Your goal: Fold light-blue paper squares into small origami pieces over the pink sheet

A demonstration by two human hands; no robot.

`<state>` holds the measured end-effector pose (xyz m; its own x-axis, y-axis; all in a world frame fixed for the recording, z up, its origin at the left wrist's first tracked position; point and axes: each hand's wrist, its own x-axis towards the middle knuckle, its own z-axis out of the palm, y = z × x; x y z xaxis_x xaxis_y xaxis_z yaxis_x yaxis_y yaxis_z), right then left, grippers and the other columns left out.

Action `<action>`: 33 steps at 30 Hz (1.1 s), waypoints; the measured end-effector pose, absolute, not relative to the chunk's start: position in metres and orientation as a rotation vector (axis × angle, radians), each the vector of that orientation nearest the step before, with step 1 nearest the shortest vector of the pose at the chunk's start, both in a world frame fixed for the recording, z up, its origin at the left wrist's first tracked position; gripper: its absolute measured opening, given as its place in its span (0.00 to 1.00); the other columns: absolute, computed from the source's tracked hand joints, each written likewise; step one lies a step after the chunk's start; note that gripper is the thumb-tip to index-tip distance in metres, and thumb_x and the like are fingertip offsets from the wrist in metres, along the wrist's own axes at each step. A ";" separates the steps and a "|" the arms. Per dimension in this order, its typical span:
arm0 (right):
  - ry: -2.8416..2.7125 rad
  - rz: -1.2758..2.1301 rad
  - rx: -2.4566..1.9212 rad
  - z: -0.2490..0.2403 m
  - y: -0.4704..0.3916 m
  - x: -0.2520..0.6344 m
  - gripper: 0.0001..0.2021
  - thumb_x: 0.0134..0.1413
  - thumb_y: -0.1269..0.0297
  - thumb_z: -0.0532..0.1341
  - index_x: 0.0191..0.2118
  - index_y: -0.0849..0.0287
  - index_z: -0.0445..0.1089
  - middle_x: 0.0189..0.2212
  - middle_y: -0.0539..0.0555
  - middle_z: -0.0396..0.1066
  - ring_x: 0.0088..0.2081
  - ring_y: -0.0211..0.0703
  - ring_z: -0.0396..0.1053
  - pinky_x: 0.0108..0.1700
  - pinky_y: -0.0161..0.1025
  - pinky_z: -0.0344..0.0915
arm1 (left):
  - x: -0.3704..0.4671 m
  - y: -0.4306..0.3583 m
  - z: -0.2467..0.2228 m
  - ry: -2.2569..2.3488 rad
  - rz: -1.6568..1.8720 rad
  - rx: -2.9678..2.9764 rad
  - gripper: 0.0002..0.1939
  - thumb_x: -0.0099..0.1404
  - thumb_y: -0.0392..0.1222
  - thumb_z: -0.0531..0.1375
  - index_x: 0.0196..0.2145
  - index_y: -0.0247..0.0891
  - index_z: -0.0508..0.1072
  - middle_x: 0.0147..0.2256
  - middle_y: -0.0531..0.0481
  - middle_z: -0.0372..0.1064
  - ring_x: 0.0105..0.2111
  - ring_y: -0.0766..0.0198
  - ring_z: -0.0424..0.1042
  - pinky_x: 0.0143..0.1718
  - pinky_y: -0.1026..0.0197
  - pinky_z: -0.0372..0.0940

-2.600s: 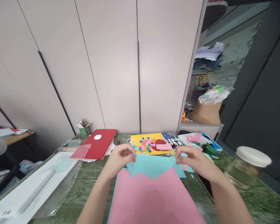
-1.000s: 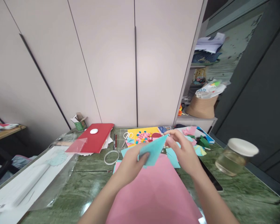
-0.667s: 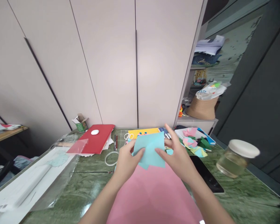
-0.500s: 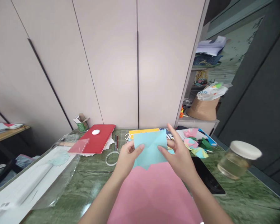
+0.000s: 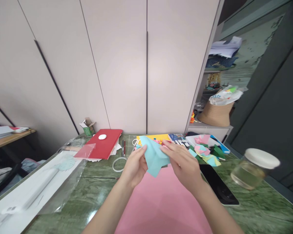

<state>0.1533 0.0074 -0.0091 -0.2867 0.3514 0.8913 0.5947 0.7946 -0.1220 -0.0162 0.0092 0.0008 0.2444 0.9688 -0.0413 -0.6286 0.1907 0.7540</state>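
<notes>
A light blue sheet of paper (image 5: 154, 156), creased and bent, is held in the air between my two hands. My left hand (image 5: 136, 162) pinches its left edge, thumb on the near face. On the other side my right hand (image 5: 183, 161) grips the right edge, its fingers laid over the top of the sheet. Below them a large pink sheet (image 5: 161, 201) lies on the green marbled table (image 5: 75, 195). Part of the blue paper's right side is hidden behind my right fingers.
A tablet (image 5: 218, 183) and a lidded jar of liquid (image 5: 252, 169) are to the right. Paper scraps (image 5: 210, 151) lie behind. A red folder (image 5: 102, 144), a tape roll (image 5: 119, 164), pens (image 5: 123, 149) and a plastic sleeve (image 5: 61, 188) are to the left.
The blue paper went from nearly flat and upright to tilted and bent. My right hand turned over, its fingers moving onto the sheet's top. The view shifted slightly.
</notes>
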 end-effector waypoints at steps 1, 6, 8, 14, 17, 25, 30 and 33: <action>-1.951 -0.332 -0.678 -0.009 0.009 0.154 0.22 0.55 0.79 0.50 0.51 0.50 0.65 0.48 0.54 0.69 0.51 0.45 0.65 0.50 0.46 0.64 | -0.016 0.009 0.001 0.592 1.220 0.685 0.08 0.59 0.39 0.58 0.32 0.31 0.72 0.26 0.48 0.73 0.26 0.66 0.71 0.30 0.65 0.64; -2.135 -0.490 -0.623 -0.010 0.012 0.157 0.22 0.55 0.82 0.49 0.52 0.55 0.64 0.50 0.54 0.68 0.55 0.45 0.60 0.53 0.49 0.60 | -0.017 0.010 0.001 0.565 1.243 0.667 0.08 0.59 0.38 0.58 0.35 0.31 0.72 0.29 0.47 0.75 0.30 0.63 0.73 0.33 0.63 0.66; -2.180 -0.525 -0.624 -0.011 0.012 0.157 0.21 0.56 0.80 0.49 0.51 0.55 0.64 0.50 0.53 0.68 0.56 0.45 0.59 0.54 0.49 0.59 | -0.016 0.010 0.001 0.561 1.252 0.660 0.07 0.58 0.37 0.58 0.34 0.32 0.72 0.30 0.47 0.75 0.30 0.63 0.73 0.34 0.64 0.66; -2.266 -0.554 -0.611 -0.015 0.016 0.159 0.19 0.56 0.79 0.52 0.49 0.54 0.66 0.50 0.50 0.68 0.58 0.45 0.56 0.55 0.50 0.57 | -0.018 0.010 0.000 0.600 1.259 0.640 0.08 0.61 0.36 0.55 0.35 0.31 0.72 0.29 0.47 0.75 0.28 0.65 0.73 0.31 0.65 0.65; -2.283 -0.539 -0.598 -0.016 0.017 0.159 0.19 0.56 0.80 0.52 0.49 0.53 0.66 0.49 0.49 0.68 0.58 0.45 0.55 0.54 0.49 0.58 | -0.019 0.010 0.001 0.631 1.255 0.646 0.09 0.62 0.36 0.54 0.37 0.31 0.72 0.29 0.47 0.75 0.27 0.64 0.73 0.29 0.65 0.65; -2.315 -0.548 -0.618 -0.017 0.017 0.157 0.20 0.57 0.78 0.50 0.50 0.50 0.65 0.49 0.49 0.69 0.57 0.46 0.57 0.54 0.52 0.57 | -0.021 0.011 0.005 0.626 1.245 0.682 0.13 0.60 0.38 0.55 0.42 0.31 0.71 0.32 0.45 0.75 0.31 0.61 0.73 0.29 0.65 0.64; -2.320 -0.555 -0.665 -0.012 0.011 0.152 0.21 0.53 0.81 0.52 0.50 0.54 0.66 0.49 0.49 0.69 0.56 0.49 0.58 0.54 0.53 0.56 | -0.025 0.006 0.008 0.467 1.183 0.754 0.21 0.60 0.48 0.55 0.46 0.32 0.69 0.39 0.41 0.73 0.39 0.56 0.71 0.37 0.60 0.64; -2.326 -0.482 -0.713 -0.008 0.004 0.148 0.22 0.51 0.79 0.53 0.51 0.55 0.65 0.51 0.52 0.67 0.56 0.51 0.56 0.54 0.55 0.55 | -0.024 0.005 0.006 0.531 1.258 0.966 0.24 0.53 0.36 0.63 0.49 0.37 0.66 0.41 0.43 0.72 0.41 0.58 0.70 0.40 0.61 0.63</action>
<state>0.1476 0.0040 -0.0077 -0.6415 0.3630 0.6758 0.6018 0.7845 0.1499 -0.0239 0.0048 0.0065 0.2659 0.9502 0.1624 -0.5464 0.0098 0.8375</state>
